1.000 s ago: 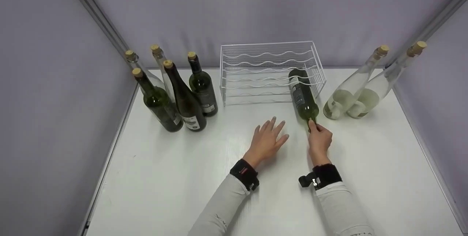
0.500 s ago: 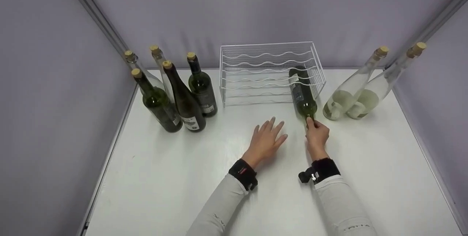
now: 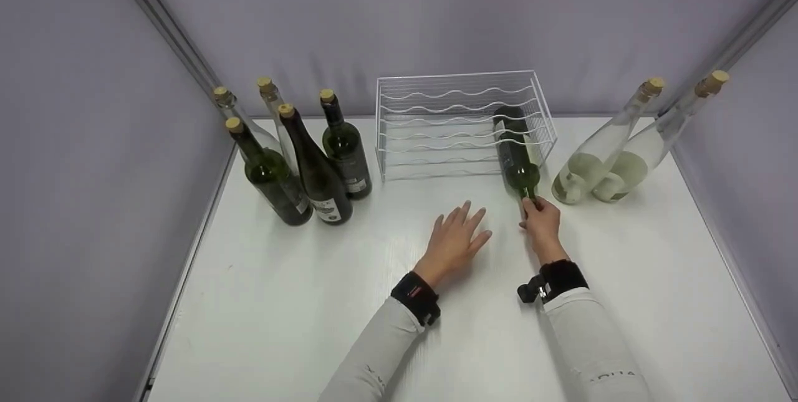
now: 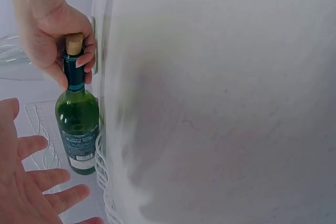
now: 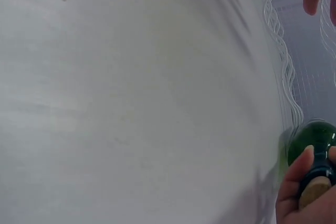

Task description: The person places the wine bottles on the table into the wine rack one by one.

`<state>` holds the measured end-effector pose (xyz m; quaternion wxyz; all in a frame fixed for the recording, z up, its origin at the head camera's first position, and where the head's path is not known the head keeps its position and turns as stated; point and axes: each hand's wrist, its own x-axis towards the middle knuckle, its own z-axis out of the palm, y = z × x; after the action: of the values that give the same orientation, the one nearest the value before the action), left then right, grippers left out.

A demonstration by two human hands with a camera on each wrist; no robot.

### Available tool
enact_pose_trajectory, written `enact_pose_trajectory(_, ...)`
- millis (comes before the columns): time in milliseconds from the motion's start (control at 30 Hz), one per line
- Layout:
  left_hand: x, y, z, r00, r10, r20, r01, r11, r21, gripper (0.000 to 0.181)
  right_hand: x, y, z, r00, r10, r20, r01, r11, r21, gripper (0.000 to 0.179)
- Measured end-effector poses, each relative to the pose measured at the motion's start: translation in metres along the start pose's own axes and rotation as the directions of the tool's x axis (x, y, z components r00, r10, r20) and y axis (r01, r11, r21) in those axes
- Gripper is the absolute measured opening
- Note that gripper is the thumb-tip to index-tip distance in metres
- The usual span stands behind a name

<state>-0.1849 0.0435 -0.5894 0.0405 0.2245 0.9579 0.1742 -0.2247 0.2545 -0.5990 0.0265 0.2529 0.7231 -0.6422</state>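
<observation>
My right hand [image 3: 543,225] grips the neck of a green wine bottle [image 3: 519,162], which lies with its base inside the right end of a white wire rack [image 3: 449,176]. In the left wrist view the bottle's cork [image 4: 74,43] pokes out of the right hand's curled fingers, and a dark label [image 4: 81,142] shows on its body. My left hand [image 3: 450,245] is spread over the white table, left of the bottle and in front of the rack, holding nothing. At the right edge of the right wrist view, fingers and thumb surround the bottle neck [image 5: 318,167].
Several corked bottles stand left of the rack, among them a dark brown bottle [image 3: 321,177] and a green bottle [image 3: 346,156]. On the right, close beside the held bottle, are two clear bottles [image 3: 586,162] with corks. Grey walls [image 3: 312,9] enclose the white table [image 3: 299,315].
The right hand has pushed the green bottle farther back into the rack, its base now deeper under the wires. My left hand has stayed nearly still.
</observation>
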Motion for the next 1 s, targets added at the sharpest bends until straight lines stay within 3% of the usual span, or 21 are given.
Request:
enact_pose_trajectory(200,-0.001,-0.001,0.000,1.000,-0.001,0.003,0.001,1.000,-0.008,0.062,0.005,-0.003,0.001,0.998,0.026,0.056,-0.030,0.997,0.072,0.051)
enact_pose_trajectory(433,-0.002,-0.001,0.000,1.000,-0.003,0.012,0.003,1.000,-0.024,0.064,0.011,-0.008,0.000,0.995,0.036,0.096,-0.033,0.999,-0.029,0.051)
enact_pose_trajectory(733,-0.001,-0.003,0.000,1.000,0.004,0.013,-0.004,1.000,-0.010,0.064,0.013,-0.009,-0.002,0.986,-0.001,0.169,0.009,0.999,-0.046,0.053)
enact_pose_trajectory(1000,0.002,-0.003,-0.001,1.000,0.010,0.014,-0.010,1.000,-0.003,0.064,0.011,-0.006,-0.001,0.991,-0.069,0.119,0.073,0.997,-0.033,0.055)
